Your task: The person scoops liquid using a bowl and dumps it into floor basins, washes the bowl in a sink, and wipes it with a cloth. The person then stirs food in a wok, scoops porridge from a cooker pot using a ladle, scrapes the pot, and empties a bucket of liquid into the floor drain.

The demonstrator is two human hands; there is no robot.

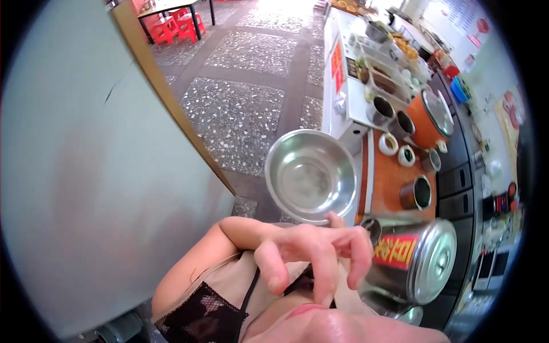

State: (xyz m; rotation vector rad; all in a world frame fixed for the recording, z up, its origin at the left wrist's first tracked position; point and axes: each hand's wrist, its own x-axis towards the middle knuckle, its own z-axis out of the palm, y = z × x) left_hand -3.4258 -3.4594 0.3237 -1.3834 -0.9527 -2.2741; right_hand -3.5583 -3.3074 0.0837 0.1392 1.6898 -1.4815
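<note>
My left hand (313,251) is raised close in front of my face, its fingers bent and spread apart with nothing between them. Just past it, a wide stainless steel bowl (309,174) is tilted so its bare inside shows, out beside the counter. At the bowl's near rim a fingertip of my right hand (335,219) shows, apparently gripping it; the rest of that hand is hidden behind the left one. A large lidded steel pot (420,260) with a red label stands to the right of both hands.
On the brown counter (390,180) are a metal cup (416,193), small white jars (389,144) and an orange pot (430,120). Food containers (386,80) line the counter further back. A pale panel (103,171) borders the left; speckled floor (234,120) runs between.
</note>
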